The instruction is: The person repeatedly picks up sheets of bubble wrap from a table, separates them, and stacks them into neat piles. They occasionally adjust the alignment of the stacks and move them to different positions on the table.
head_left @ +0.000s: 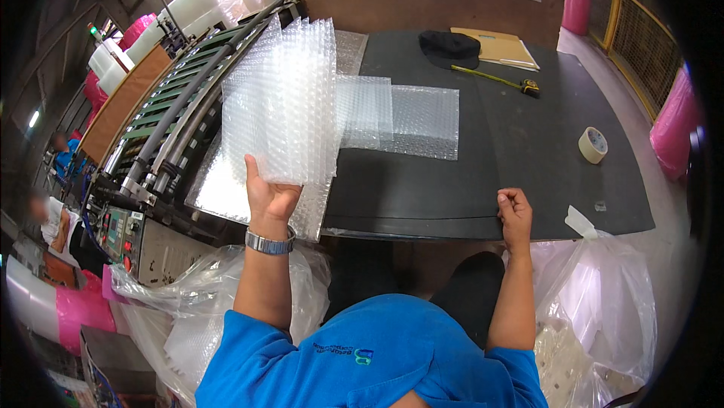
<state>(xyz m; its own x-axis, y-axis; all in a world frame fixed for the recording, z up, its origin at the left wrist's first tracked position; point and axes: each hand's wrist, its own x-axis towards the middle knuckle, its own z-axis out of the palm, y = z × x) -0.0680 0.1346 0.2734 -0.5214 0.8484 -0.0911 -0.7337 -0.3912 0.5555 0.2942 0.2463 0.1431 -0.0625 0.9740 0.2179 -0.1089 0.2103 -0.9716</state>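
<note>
My left hand [273, 198], with a metal watch on its wrist, holds the near edge of a fanned stack of clear bubble wrap sheets [283, 99]. The thumb stays outside at the left edge, while the fingers are hidden by the stack. Further bubble wrap pieces [426, 123] lie flat on the dark table [422, 197], just right of the stack. Another bubble wrap layer [215, 189] rests beneath the raised stack. My right hand [515, 216] hovers at the table's front edge, fingers curled in, nothing visible in them.
A roller machine [173, 114] with a control panel stands left. On the table are a black cap [450, 49], brown envelopes [498, 47], a tape measure [530, 88] and a tape roll [593, 145]. Plastic bags [596, 295] hang at the front. Two people are far left.
</note>
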